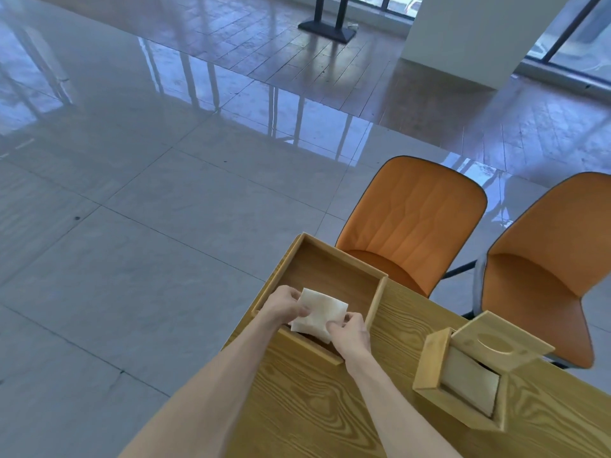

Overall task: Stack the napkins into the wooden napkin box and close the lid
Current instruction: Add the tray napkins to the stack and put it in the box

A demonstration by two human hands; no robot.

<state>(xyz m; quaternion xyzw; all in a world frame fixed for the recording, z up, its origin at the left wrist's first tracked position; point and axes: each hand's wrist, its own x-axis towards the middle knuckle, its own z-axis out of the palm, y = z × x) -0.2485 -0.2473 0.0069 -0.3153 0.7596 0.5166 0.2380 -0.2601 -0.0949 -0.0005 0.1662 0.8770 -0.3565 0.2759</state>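
Observation:
A white folded napkin (319, 315) is held over the near end of a shallow wooden tray (377, 299) at the table's far left corner. My left hand (281, 307) pinches its left edge and my right hand (350, 332) grips its near right corner. To the right stands the wooden napkin box (429, 365), its hinged lid (502, 347) with an oval slot raised open. Pale napkins (469, 383) lie inside the box.
The wood-grain table (330, 418) ends close to the tray's left side, with grey tiled floor beyond. Two orange chairs (413, 219) (542, 279) stand at the table's far side. A white pillar and a black stand are far behind.

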